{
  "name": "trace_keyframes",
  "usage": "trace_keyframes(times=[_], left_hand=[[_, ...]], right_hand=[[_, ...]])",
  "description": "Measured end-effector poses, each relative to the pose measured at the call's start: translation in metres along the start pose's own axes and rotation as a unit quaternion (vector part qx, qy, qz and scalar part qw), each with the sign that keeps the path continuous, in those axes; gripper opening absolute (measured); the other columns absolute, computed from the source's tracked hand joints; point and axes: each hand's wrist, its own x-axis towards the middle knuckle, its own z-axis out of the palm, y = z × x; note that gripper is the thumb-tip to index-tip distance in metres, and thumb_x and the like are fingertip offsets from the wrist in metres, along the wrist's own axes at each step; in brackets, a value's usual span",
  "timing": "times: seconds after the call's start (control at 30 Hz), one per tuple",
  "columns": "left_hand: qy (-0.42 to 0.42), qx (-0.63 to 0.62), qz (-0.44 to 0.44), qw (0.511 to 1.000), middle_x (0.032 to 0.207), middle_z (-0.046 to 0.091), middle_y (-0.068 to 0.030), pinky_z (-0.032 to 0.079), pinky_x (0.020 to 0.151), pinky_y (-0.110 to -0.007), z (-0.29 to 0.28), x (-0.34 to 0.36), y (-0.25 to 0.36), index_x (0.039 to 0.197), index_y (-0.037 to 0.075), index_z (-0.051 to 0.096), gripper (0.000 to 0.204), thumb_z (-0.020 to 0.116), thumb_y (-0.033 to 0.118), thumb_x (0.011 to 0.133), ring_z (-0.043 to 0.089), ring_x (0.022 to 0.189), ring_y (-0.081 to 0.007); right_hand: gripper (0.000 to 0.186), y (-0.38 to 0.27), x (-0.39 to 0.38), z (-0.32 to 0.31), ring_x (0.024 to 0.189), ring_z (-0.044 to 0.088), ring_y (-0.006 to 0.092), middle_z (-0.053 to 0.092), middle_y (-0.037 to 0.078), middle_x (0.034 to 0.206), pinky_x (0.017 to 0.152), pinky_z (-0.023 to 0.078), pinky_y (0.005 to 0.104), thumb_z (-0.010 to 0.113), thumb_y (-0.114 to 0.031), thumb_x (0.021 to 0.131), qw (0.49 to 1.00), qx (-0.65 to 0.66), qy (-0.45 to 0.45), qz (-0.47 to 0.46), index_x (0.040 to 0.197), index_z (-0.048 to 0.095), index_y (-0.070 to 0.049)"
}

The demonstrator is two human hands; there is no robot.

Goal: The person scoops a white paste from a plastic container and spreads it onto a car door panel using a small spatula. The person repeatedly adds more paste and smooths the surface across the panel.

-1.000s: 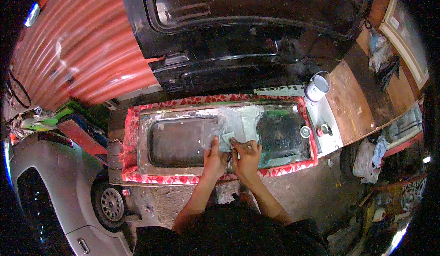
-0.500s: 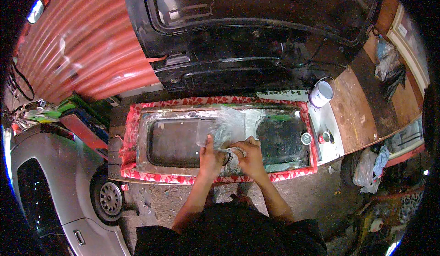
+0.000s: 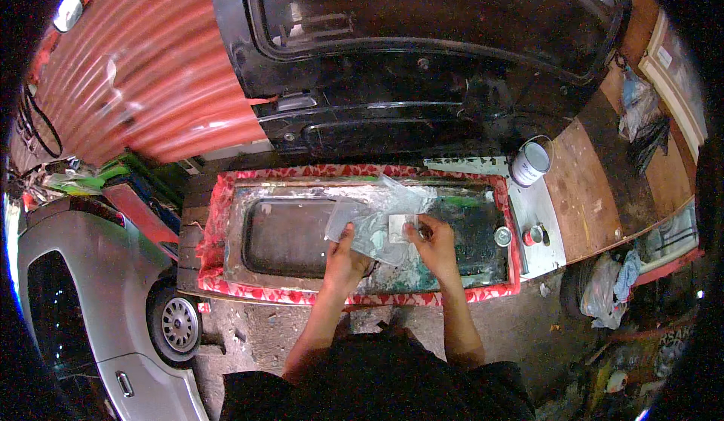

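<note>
In front of me, my left hand (image 3: pixel 345 266) is closed on the edge of a translucent plastic sheet (image 3: pixel 345 222), its thumb on top. Smears of pale, putty-like paste cover much of the sheet. A small whitish square spreader (image 3: pixel 398 229) is pinched between the thumb and fingers of my right hand (image 3: pixel 437 248), over the sheet's right part. Whether the spreader touches the paste is hard to tell. Both hands are above a long worn panel (image 3: pixel 302 274) with a recessed dark section on the left and green and white smears on the right.
Red-and-white patterned cloth (image 3: pixel 213 232) borders the panel. To its right are a small round lid (image 3: pixel 503 235), a red-and-white tin (image 3: pixel 534 235) and a larger handled can (image 3: pixel 530 162). Behind stands a black vehicle tailgate (image 3: pixel 362 74). A silver car (image 3: pixel 113 308) is at left.
My right hand has moved right, away from my left hand, and the pale spreader now shows flat in its grip. The plastic sheet has turned and its smeared face shows more.
</note>
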Motion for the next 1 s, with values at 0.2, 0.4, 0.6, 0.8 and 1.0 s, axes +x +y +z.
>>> trace_keyframes(times=[0.2,0.4,0.6,0.8,1.0], left_hand=[[0.003,-0.008,0.005,1.0,0.127,0.062,-0.0065,0.052,0.092,-0.051,-0.004,-0.001,-0.003,0.134,0.014,0.052,0.038,0.06,0.028,0.099,0.062,0.114,-0.0282],[0.005,0.044,0.0,0.999,0.127,0.061,-0.0099,0.053,0.091,-0.048,-0.003,-0.007,-0.01,0.133,0.01,0.051,0.036,0.053,0.03,0.103,0.062,0.114,-0.027],[0.002,0.076,-0.01,0.997,0.13,0.059,-0.0096,0.053,0.094,-0.047,0.015,-0.019,-0.009,0.136,0.01,0.05,0.037,0.048,0.031,0.105,0.061,0.116,-0.0256],[-0.005,0.081,0.009,0.997,0.13,0.058,-0.0098,0.052,0.095,-0.05,0.007,-0.014,-0.029,0.137,0.009,0.048,0.041,0.049,0.033,0.105,0.06,0.116,-0.0262],[0.055,0.103,0.013,0.993,0.128,0.058,-0.0082,0.052,0.095,-0.052,0.017,-0.02,-0.058,0.138,0.01,0.047,0.04,0.048,0.032,0.105,0.059,0.117,-0.0258]], right_hand=[[0.024,0.002,-0.01,0.002,0.06,0.047,0.0068,0.059,0.001,0.065,0.053,0.038,0.0274,0.077,-0.016,0.083,0.996,0.055,-0.046,0.049,0.09,0.068,0.004],[0.018,-0.002,-0.024,0.012,0.059,0.044,0.0041,0.057,-0.004,0.066,0.052,0.036,0.0252,0.076,-0.013,0.084,0.991,0.107,-0.041,0.07,0.088,0.069,0.004],[0.011,0.015,-0.027,0.02,0.063,0.045,0.0026,0.059,-0.006,0.071,0.055,0.036,0.0235,0.074,-0.008,0.085,0.97,0.22,-0.035,0.097,0.09,0.071,0.002],[0.01,0.032,-0.026,0.021,0.064,0.048,0.0033,0.062,-0.004,0.074,0.057,0.038,0.0237,0.073,-0.006,0.086,0.949,0.279,-0.047,0.137,0.09,0.071,0.002],[0.01,0.031,-0.022,0.004,0.065,0.05,0.0044,0.063,-0.004,0.075,0.059,0.039,0.0244,0.073,-0.008,0.086,0.926,0.33,-0.071,0.168,0.089,0.071,0.001]])
